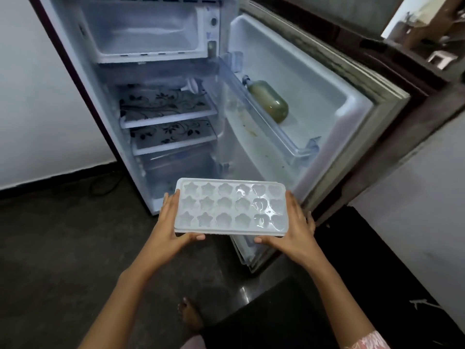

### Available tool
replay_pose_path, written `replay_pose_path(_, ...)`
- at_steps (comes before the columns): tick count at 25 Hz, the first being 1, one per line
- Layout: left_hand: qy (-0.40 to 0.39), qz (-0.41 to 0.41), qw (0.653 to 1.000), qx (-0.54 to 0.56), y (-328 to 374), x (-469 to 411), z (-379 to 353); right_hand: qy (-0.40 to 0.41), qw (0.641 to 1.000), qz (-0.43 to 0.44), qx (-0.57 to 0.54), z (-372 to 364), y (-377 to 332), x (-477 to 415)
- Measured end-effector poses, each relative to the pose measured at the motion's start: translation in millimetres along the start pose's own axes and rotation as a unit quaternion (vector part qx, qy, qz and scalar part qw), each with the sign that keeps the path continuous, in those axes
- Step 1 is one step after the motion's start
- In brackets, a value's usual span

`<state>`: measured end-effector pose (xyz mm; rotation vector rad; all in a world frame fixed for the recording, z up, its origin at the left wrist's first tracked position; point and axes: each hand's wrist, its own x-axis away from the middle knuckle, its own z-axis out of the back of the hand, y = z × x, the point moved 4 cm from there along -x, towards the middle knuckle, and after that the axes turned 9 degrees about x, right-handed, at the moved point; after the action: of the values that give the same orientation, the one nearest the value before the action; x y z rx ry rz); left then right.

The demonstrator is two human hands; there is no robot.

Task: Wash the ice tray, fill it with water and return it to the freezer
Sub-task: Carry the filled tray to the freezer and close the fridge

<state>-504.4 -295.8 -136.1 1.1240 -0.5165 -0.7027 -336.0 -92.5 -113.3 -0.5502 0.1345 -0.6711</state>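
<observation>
Fingers: left hand [168, 224] and right hand [293, 226] each closed on a short end of the ice tray [231, 206], thumbs under the near rim, fingers [169, 200] curled over the sides
Tray position: held level in front of the open fridge [161, 102], low, well below the freezer compartment [148, 31] at the top
Tray contents: glints in several cells suggest water; I cannot tell how full
Progress: washing and filling look done, judging by the wet shine; lifting the tray into the freezer compartment remains
Door shelf: one bottle [268, 100] of greenish liquid, lying tilted
Writing: no brand, label or text readable anywhere
</observation>
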Motion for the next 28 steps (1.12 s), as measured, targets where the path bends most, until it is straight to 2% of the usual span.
replay_pose_path(13,0.078,0.035,0.996,0.007,-39,-117,119,-0.037,0.997,0.069,-0.010,-47,-101,-177)
replay_pose_path(24,0.143,0.027,0.989,0.010,-38,-246,183,-0.040,0.980,0.142,-0.135,-47,-155,-339)
replay_pose_path(28,0.164,0.041,0.986,-0.011,-46,-301,207,-0.027,0.979,0.136,-0.151,-57,-167,-394)
